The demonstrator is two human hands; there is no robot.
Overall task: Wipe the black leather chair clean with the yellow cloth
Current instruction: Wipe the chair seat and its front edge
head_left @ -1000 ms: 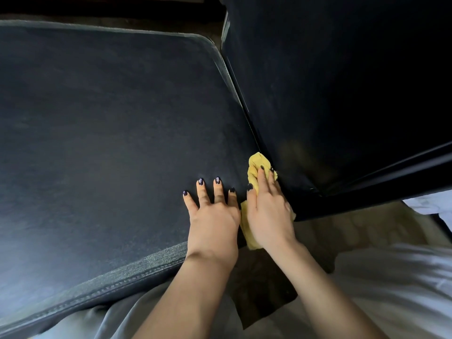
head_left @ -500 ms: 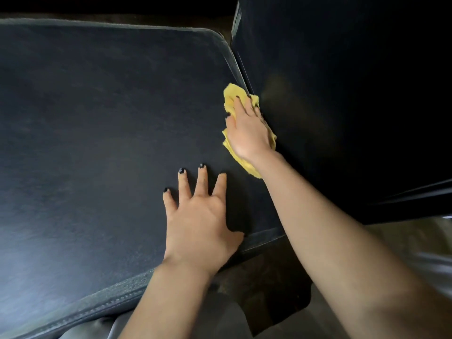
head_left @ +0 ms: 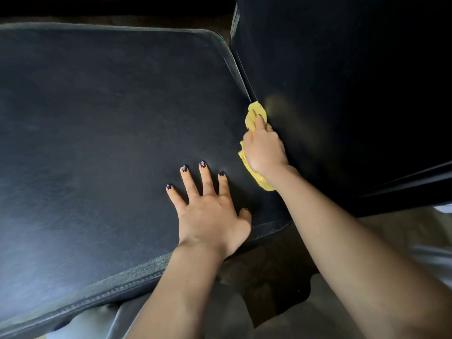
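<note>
Head view: the right hand (head_left: 264, 148) grips the bunched yellow cloth (head_left: 254, 113) in the crease where the seat of the black leather chair (head_left: 110, 130) meets its upright panel (head_left: 342, 94). The crease runs away from the person, likely the stroke's line. The left hand (head_left: 210, 211) lies flat, fingers spread, just beside.

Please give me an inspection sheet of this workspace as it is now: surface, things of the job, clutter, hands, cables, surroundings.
Surface: black leather seat, flat, stitched front edge; whether it is dirty cannot be told.
Job's things: yellow cloth, bunched, pressed into the seam between the seat and the upright black panel.
Clutter: nothing seen.
Hands: left hand flat on the seat, fingers spread; right hand holds the cloth at the seam.
Cables: nothing seen.
Surroundings: brown floor below the seat's front edge; light grey clothing at the bottom.
</note>
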